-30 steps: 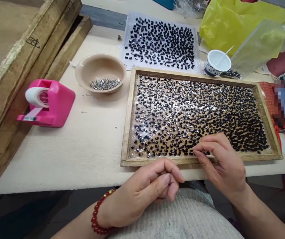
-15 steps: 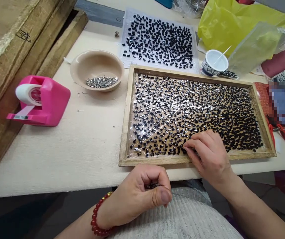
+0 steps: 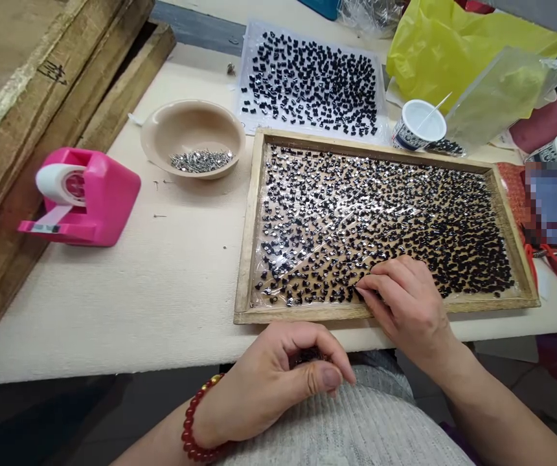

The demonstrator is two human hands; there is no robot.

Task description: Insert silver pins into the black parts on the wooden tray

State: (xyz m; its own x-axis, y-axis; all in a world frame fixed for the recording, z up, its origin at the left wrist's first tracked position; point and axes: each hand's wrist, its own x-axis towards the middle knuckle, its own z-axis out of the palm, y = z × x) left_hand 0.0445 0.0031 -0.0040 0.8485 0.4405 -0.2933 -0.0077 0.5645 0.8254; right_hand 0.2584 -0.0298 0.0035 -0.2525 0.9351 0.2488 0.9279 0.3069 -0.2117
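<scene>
My right hand [image 3: 409, 304] is pinched at the front part of a shallow wooden-framed tray [image 3: 247, 259], its thumb and forefinger meeting on a small black piece [image 3: 357, 292]. Rows of similar small black pieces [image 3: 302, 285], many with shiny spots, cover the tray's film-lined floor. My left hand [image 3: 278, 382] curls in front of the tray, over my lap, a bracelet of red beads [image 3: 192, 421] at the wrist. Inside its bent fingers lie small dark pieces [image 3: 307, 355] with a metallic glint, mostly hidden by the thumb and fingers.
Left of the tray stand a beige bowl [image 3: 155, 133] of metal pins [image 3: 201, 161] and a pink tape dispenser [image 3: 118, 200]. Loose pins [image 3: 160, 215] lie nearby. Stacked wooden frames [image 3: 65, 77] fill the left. Behind are a white sheet of black pieces [image 3: 247, 71], a cup [image 3: 419, 126] and a yellow bag [image 3: 453, 45].
The fingers of my left hand have loosened and reach slightly further right. My right hand stays at nearly the same spot on the tray. The whole view has shifted slightly.
</scene>
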